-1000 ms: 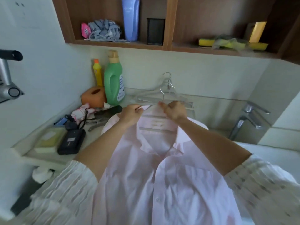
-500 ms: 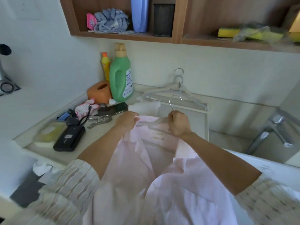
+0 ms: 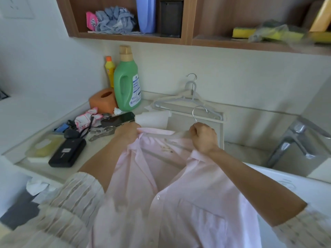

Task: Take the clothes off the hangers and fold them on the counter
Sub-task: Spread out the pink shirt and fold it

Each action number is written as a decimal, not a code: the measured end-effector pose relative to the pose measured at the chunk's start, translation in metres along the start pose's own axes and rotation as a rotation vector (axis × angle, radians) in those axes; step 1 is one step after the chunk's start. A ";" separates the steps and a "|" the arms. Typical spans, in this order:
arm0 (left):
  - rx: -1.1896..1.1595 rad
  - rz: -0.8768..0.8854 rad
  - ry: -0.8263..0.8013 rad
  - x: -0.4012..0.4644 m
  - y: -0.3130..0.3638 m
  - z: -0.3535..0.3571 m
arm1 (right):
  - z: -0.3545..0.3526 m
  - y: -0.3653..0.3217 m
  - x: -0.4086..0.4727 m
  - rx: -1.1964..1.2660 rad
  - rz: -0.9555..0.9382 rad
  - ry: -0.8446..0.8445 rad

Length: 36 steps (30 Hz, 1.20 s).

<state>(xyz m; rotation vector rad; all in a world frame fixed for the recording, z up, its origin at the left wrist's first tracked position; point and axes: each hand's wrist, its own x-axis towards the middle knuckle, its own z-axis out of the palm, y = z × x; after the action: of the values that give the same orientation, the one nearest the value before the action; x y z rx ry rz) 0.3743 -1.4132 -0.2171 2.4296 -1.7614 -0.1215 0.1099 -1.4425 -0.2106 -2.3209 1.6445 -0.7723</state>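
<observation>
shirt (image 3: 161,194) – pink, on hanger (image 3: 198,113), held up at the counter (image 3: 100,154) front edge | left hand (image 3: 128,133) pinches collar | right hand (image 3: 204,138) fisted round hanger neck | spare hangers (image 3: 188,102) behind shirt by wall | clutter – phone (image 3: 118,119), bottle (image 3: 127,83) – left of shirt

The pink shirt (image 3: 188,203) was thin, smooth woven cloth with a soft matt look, and a small glossy button showed on its front. The hanger (image 3: 199,114) inside it had a bright polished metal hook. The far spare hangers (image 3: 180,102) looked like matt pale plastic with metal hooks. The counter (image 3: 100,151) was a smooth cream surface. The green bottle (image 3: 126,83) at far left was semi-glossy plastic, the shelf (image 3: 129,36) brown wood grain, the right-hand faucet (image 3: 293,140) shiny metal.
</observation>
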 end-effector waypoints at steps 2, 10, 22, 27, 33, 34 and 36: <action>-0.030 -0.009 -0.020 0.001 0.001 -0.001 | -0.007 0.002 -0.005 0.004 -0.013 0.012; -0.090 0.036 -0.041 0.009 -0.004 0.005 | -0.016 0.012 -0.015 0.107 -0.015 0.071; -0.476 0.206 -0.059 0.006 -0.038 0.009 | -0.018 0.018 -0.017 0.524 -0.056 0.017; -0.673 0.122 -0.119 0.002 -0.034 0.011 | -0.014 0.026 -0.022 0.679 -0.053 0.022; -0.615 0.289 0.061 0.001 -0.039 0.016 | -0.013 0.021 -0.022 0.710 -0.124 0.048; -0.617 0.259 0.095 0.000 -0.042 0.023 | -0.011 0.021 -0.023 0.699 -0.129 0.059; -0.636 0.201 0.123 -0.004 -0.046 0.037 | -0.008 0.024 -0.023 0.678 -0.128 0.063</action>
<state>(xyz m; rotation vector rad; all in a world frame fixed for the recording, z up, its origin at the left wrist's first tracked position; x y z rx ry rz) 0.4104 -1.3977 -0.2605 1.7668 -1.5875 -0.4267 0.0804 -1.4289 -0.2212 -1.9251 1.0255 -1.2106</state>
